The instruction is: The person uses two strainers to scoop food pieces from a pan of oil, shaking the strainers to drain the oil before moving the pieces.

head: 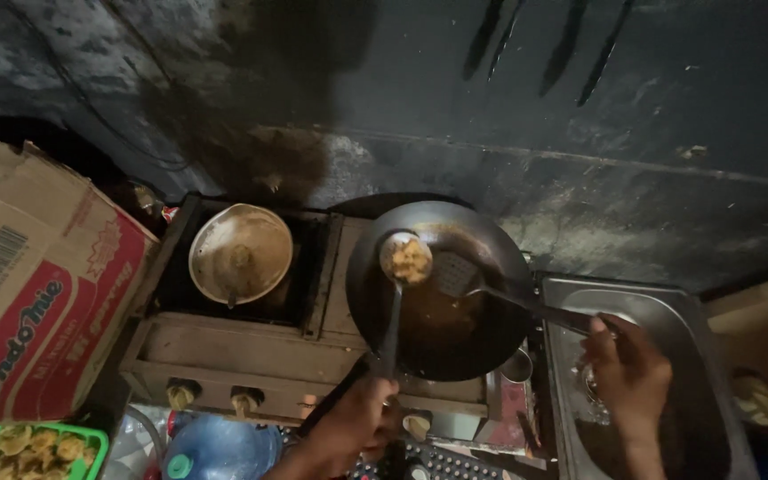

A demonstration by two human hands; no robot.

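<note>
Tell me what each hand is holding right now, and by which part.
Left hand grips the ladle by its handle's lower end; right hand grips the slotted spatula by its handle's outer end, both over the wok.

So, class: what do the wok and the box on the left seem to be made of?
The wok: probably dark metal, blackened, with a dull sheen along its rim. The box: corrugated cardboard, matte brown with red print, judging by its creased flaps and worn edges.

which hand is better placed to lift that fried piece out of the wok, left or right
Left, most likely. The left hand holds the ladle, whose bowl already carries the fried piece above the wok. The right hand holds the slotted spatula, which lies empty beside it.
</note>
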